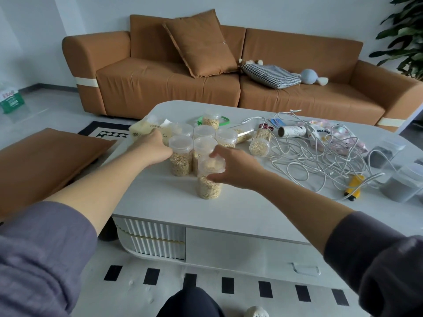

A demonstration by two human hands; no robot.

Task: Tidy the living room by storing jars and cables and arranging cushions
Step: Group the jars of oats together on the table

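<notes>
Jar (pixel 208 186) upright between fingers (pixel 217 178) of right hand (pixel 237 168)

Soft, even daylight leaves only faint shadows under the jars (pixel 180 156) on the pale table (pixel 229 209). Wide-angle distortion bends the edges; the nearest jar (pixel 209 185) looks slightly blurred

Jars (pixel 203 132) left on table (pixel 240 209) — cables (pixel 320 152) right, scissors (pixel 266 127) perhaps between; sofa (pixel 297 94) behind.
</notes>
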